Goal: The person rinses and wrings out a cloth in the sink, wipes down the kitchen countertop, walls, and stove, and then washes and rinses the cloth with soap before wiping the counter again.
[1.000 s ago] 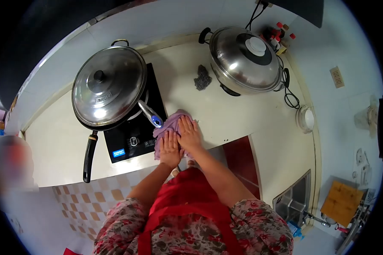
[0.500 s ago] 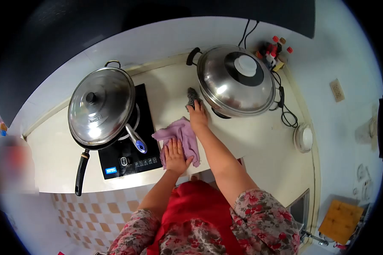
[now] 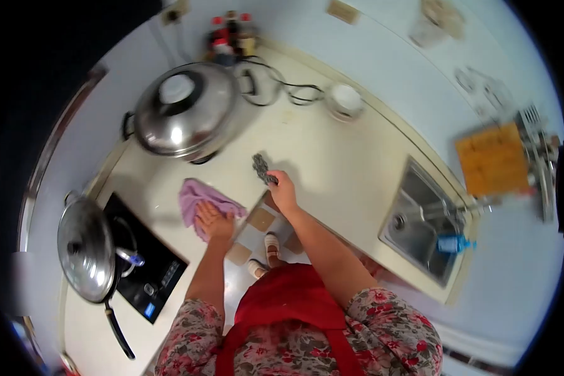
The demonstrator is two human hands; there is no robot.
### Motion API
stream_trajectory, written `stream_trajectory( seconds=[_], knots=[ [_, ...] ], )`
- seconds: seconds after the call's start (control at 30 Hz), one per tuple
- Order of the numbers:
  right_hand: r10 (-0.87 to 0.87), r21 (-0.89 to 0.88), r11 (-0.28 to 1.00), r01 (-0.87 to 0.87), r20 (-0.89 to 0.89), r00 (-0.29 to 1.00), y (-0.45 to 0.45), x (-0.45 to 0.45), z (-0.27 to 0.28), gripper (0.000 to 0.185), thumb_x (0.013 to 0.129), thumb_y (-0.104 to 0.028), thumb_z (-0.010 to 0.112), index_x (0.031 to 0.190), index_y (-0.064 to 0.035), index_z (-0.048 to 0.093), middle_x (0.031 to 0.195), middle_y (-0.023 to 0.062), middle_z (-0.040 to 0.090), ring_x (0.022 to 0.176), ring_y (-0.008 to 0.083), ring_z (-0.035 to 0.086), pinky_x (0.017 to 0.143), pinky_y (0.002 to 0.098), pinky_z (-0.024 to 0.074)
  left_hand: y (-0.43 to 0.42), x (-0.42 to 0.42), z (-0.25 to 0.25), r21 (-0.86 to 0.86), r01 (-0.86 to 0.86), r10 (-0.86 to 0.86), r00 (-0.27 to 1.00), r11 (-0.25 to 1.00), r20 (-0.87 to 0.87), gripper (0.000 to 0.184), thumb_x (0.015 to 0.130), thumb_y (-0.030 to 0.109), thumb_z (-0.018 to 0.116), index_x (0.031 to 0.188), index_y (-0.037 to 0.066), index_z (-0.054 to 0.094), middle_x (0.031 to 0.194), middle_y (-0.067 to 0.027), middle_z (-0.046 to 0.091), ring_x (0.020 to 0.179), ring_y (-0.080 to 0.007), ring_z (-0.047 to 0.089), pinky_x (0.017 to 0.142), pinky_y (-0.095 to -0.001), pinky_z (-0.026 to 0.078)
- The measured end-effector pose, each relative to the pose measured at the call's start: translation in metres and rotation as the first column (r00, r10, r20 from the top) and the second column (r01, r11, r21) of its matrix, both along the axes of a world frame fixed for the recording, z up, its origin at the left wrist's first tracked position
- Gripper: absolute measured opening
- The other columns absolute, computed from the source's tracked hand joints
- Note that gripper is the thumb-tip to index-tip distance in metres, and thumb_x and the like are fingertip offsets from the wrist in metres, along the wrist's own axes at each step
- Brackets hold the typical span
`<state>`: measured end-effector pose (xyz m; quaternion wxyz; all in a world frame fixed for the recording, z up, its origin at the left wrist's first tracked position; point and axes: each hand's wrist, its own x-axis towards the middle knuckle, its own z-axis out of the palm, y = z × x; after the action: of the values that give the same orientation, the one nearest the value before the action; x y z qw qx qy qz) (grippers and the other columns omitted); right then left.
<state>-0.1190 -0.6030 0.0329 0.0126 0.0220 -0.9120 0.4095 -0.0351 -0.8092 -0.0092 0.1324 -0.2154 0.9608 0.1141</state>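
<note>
Left hand (image 3: 213, 220): yours, laid flat on the purple cloth, palm down, fingers extended and thumb out to the right. Nothing pinched.

Purple cloth (image 3: 192, 193): one, rumpled, lying on the cream counter (image 3: 338, 175) left of its near edge, partly covered by your palm.

Right hand (image 3: 284, 189): yours, fingertips and thumb closed around the near end of the steel scourer; exact finger placement cannot be told.

Steel scourer (image 3: 260, 164): one, grey, to the right of the cloth and apart from it, its far end projecting beyond your fingers. Whether it touches the counter cannot be told.

Large lidded pot (image 3: 191, 119): one, metal, beyond the cloth, far left.

Black cooktop (image 3: 160, 282): one, left and nearer you, bearing a lidded pan (image 3: 84, 254) whose black handle points towards you.

Sauce bottles (image 3: 233, 39): several, red-capped among them, behind the pot.

White bowl (image 3: 346, 98): far side, by the wall.

Sink (image 3: 413, 197): set into the counter at right; blue bottle (image 3: 451, 243) at its near right side.
</note>
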Motion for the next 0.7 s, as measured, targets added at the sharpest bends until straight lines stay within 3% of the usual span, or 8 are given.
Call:
stream_trajectory(
  seconds=[0.07, 0.13, 0.3, 0.47, 0.53, 0.6, 0.63, 0.7],
  knots=[
    [-0.223, -0.707, 0.648, 0.285, 0.182, 0.958, 0.039, 0.014, -0.012, 0.034, 0.079, 0.008, 0.063, 0.110, -0.0061, 0.063, 0.103, 0.0031, 0.062, 0.084, 0.0168, 0.061, 0.073, 0.0297, 0.0495, 0.012, -0.011, -0.006, -0.036, 0.017, -0.016, 0.999, 0.999, 0.032, 0.095, 0.089, 0.058, 0.043, 0.150, -0.004, 0.004, 0.159, -0.0196, -0.003, 0.147, -0.0348, -0.007, 0.115, -0.0520, -0.003],
    [-0.261, -0.823, 0.356, 0.442, 0.367, 0.893, 0.085, 0.042, 0.001, 0.037, 0.085, 0.005, 0.060, 0.121, -0.0031, 0.057, 0.103, 0.0041, 0.062, 0.091, 0.0124, 0.058, 0.080, 0.0268, 0.0507, 0.033, -0.027, 0.001, -0.027, -0.005, 0.007, 0.998, 1.000, 0.069, 0.092, 0.091, 0.056, 0.041, 0.150, -0.005, 0.005, 0.159, -0.0200, -0.003, 0.147, -0.0348, -0.006, 0.115, -0.0534, 0.002],
    [-0.403, -0.856, -0.039, 0.516, 0.486, 0.776, 0.194, 0.105, 0.000, 0.045, 0.088, 0.005, 0.057, 0.131, -0.0036, 0.047, 0.118, 0.0108, 0.057, 0.103, 0.0213, 0.059, 0.085, 0.0339, 0.0548, 0.071, -0.053, -0.021, 0.004, 0.055, -0.055, 0.998, 0.998, 0.017, 0.088, 0.091, 0.054, 0.042, 0.151, 0.000, 0.008, 0.160, -0.0170, 0.000, 0.148, -0.0313, -0.001, 0.115, -0.0536, 0.007],
    [-0.624, -0.951, 0.020, 0.309, 0.230, 0.747, 0.351, 0.158, -0.022, 0.029, 0.089, 0.001, 0.058, 0.117, -0.0042, 0.052, 0.110, 0.0097, 0.060, 0.098, 0.0244, 0.060, 0.087, 0.0368, 0.0533, 0.107, -0.072, -0.007, -0.065, 0.079, -0.072, 0.991, 0.995, 0.110, 0.091, 0.090, 0.057, 0.042, 0.151, 0.000, 0.007, 0.160, -0.0149, 0.000, 0.148, -0.0279, -0.002, 0.116, -0.0493, 0.002],
    [-0.532, -0.919, -0.378, 0.113, 0.315, 0.786, 0.420, 0.175, -0.038, 0.026, 0.096, -0.012, 0.053, 0.119, -0.0002, 0.051, 0.110, 0.0113, 0.061, 0.095, 0.0237, 0.060, 0.086, 0.0364, 0.0527, 0.113, -0.075, -0.009, -0.067, 0.066, -0.059, 0.994, 0.996, 0.092, 0.092, 0.090, 0.057, 0.042, 0.151, 0.000, 0.006, 0.160, -0.0145, 0.000, 0.148, -0.0274, -0.002, 0.116, -0.0488, 0.004],
    [-0.672, -0.753, -0.504, 0.424, 0.650, 0.355, 0.401, 0.145, 0.017, 0.026, 0.098, -0.014, 0.049, 0.121, -0.0023, 0.050, 0.107, 0.0101, 0.062, 0.094, 0.0216, 0.060, 0.085, 0.0352, 0.0512, 0.117, -0.074, -0.001, 0.005, 0.034, -0.034, 0.997, 0.999, 0.072, 0.089, 0.091, 0.055, 0.041, 0.151, 0.000, 0.006, 0.160, -0.0144, -0.002, 0.148, -0.0285, -0.003, 0.116, -0.0494, 0.003],
    [-0.644, -0.750, -0.478, 0.457, 0.653, 0.398, 0.383, 0.120, 0.026, 0.026, 0.098, -0.014, 0.049, 0.121, -0.0023, 0.050, 0.107, 0.0101, 0.062, 0.094, 0.0216, 0.060, 0.085, 0.0352, 0.0512, 0.116, -0.071, 0.000, 0.031, 0.027, -0.028, 0.998, 0.999, 0.049, 0.087, 0.092, 0.055, 0.040, 0.151, 0.001, 0.007, 0.160, -0.0144, -0.002, 0.148, -0.0289, -0.003, 0.116, -0.0495, 0.002],
    [-0.781, -0.657, 0.174, 0.734, 0.362, 0.509, 0.327, 0.085, 0.026, 0.022, 0.096, -0.011, 0.051, 0.116, -0.0030, 0.055, 0.104, 0.0087, 0.062, 0.093, 0.0198, 0.060, 0.084, 0.0325, 0.0494, 0.114, -0.063, -0.009, 0.017, 0.039, -0.039, 0.999, 0.999, -0.023, 0.085, 0.092, 0.055, 0.040, 0.152, 0.002, 0.010, 0.160, -0.0141, 0.001, 0.148, -0.0292, 0.001, 0.116, -0.0499, 0.003]
  ],
)
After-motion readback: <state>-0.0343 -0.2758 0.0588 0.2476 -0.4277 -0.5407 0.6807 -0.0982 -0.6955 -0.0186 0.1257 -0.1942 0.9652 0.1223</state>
